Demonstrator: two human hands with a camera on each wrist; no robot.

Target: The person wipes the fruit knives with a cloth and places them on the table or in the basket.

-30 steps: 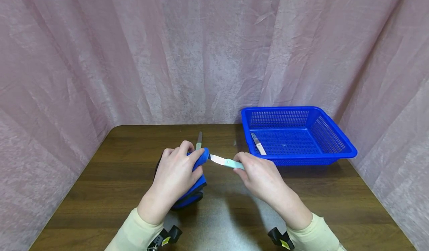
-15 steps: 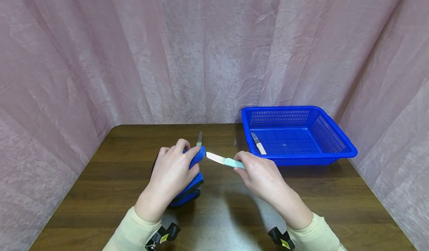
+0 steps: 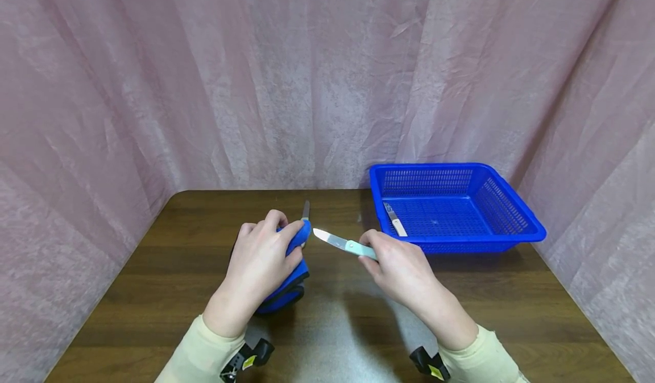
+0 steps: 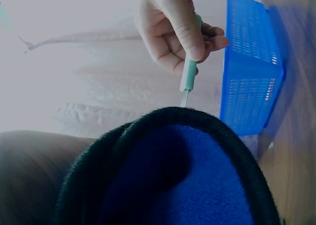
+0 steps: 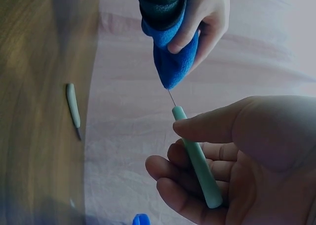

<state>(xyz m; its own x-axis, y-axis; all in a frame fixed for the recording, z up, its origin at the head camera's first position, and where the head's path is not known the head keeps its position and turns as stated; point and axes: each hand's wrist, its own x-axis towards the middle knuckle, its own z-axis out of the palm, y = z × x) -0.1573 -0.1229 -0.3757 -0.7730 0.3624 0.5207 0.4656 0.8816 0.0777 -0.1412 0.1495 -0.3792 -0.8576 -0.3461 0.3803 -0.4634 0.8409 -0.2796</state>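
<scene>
My left hand (image 3: pixel 261 258) grips a bunched blue cloth (image 3: pixel 298 239) with black edging, pinching a rounded fold between thumb and fingers. The cloth's black-bordered lower part hangs below the palm. A paring knife (image 3: pixel 360 250) with a mint-green handle is held in my right hand (image 3: pixel 401 266), thumb along one side of the handle. Its blade points left, the tip right by the cloth's fold. In the right wrist view the blade shows edge-on as a thin line between handle (image 5: pixel 198 165) and cloth (image 5: pixel 173 67). The cloth hides most of the blade in the left wrist view.
A second knife (image 3: pixel 306 209) lies on the wooden table (image 3: pixel 169 258) behind the cloth, partly covered by it. At the back right stands a blue perforated basket (image 3: pixel 517 237), holding a white-handled knife (image 3: pixel 395 220). Pink curtains (image 3: pixel 307 87) close off the back and sides.
My left hand and the cloth have shifted left and slightly away, baring the blade's tip. The right hand with its knife has barely moved.
</scene>
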